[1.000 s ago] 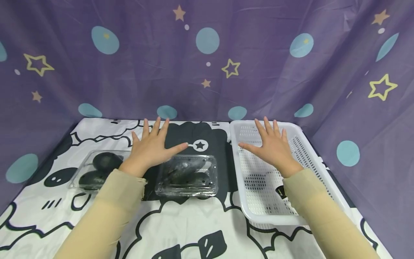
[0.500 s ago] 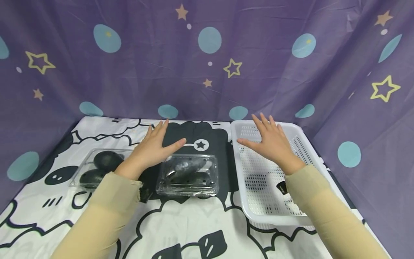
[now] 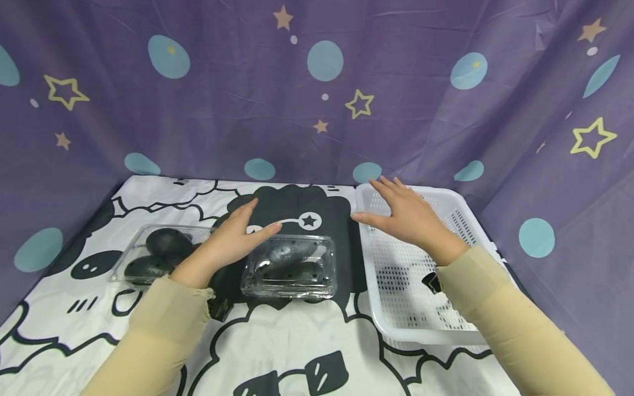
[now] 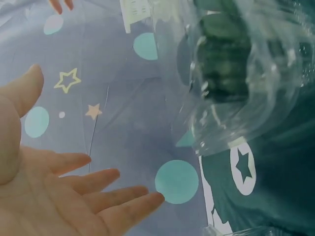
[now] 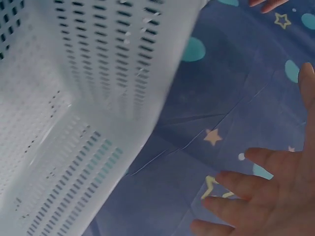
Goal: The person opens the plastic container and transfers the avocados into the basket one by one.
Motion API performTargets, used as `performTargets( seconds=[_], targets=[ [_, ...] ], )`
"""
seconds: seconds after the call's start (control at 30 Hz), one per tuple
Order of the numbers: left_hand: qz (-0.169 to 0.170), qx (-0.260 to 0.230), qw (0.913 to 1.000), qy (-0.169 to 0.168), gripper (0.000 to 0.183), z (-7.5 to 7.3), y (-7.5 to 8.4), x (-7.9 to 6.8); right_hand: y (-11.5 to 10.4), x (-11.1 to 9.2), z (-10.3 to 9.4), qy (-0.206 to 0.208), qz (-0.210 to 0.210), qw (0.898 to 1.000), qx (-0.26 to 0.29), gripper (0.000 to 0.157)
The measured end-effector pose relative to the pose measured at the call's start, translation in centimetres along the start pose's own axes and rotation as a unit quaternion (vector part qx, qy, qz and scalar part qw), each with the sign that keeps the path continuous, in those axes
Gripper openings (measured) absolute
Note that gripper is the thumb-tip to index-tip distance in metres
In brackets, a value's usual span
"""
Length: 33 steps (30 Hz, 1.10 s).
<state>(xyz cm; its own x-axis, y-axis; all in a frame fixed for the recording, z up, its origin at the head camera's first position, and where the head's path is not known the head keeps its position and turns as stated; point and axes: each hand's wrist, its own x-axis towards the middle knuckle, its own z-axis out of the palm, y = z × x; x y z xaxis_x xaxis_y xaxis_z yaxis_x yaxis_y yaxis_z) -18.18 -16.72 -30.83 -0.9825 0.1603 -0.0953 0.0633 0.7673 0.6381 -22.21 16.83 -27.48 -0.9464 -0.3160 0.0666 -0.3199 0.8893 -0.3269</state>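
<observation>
My left hand (image 3: 229, 242) hovers with extended fingers between two clear plastic containers and holds nothing. Beneath and right of it, a lidded clear plastic box (image 3: 289, 268) has long dark green produce inside. To the left, a clear plastic tray (image 3: 119, 269) bears dark oval produce (image 3: 168, 245), partly hidden by the left forearm. My right hand (image 3: 408, 217), also with extended fingers and bare, is over the far left part of a white perforated basket (image 3: 371, 297). In the left wrist view the box's dark green contents (image 4: 224, 59) show through the plastic.
A black tag-like patch (image 3: 431, 282) shows in the basket beside the right sleeve. Another small dark thing (image 3: 220, 307) peeks out by the left cuff. A purple curtain (image 3: 277, 132) with stars and dots rises behind the patterned tablecloth (image 3: 277, 346).
Both hands have turned from widely spread, with backs facing the camera, to palms more toward each other. The right hand has shifted left. The containers stay in place.
</observation>
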Motion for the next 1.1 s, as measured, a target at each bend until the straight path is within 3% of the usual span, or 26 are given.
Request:
performTargets(
  seconds=[0.2,0.57,0.83,1.1],
  targets=[
    [-0.007,-0.013,0.9998,0.010,0.100,0.7,-0.4,-0.5,-1.5,-0.2,-0.7,-0.036,0.005,0.999,0.028,0.099],
    [-0.018,-0.031,0.9991,0.021,0.098,2.6,-1.1,-1.1,-4.5,-0.5,-1.3,-0.096,-0.041,0.993,0.053,0.089],
    [-0.013,-0.043,0.9988,0.020,0.096,4.1,-1.7,-1.3,-6.3,-0.3,-0.9,-0.117,-0.082,0.987,0.075,0.085],
    [-0.018,-0.053,0.9983,0.019,0.098,4.9,-2.4,-2.1,-8.2,0.2,0.5,-0.169,-0.126,0.977,0.041,0.087]
  ],
)
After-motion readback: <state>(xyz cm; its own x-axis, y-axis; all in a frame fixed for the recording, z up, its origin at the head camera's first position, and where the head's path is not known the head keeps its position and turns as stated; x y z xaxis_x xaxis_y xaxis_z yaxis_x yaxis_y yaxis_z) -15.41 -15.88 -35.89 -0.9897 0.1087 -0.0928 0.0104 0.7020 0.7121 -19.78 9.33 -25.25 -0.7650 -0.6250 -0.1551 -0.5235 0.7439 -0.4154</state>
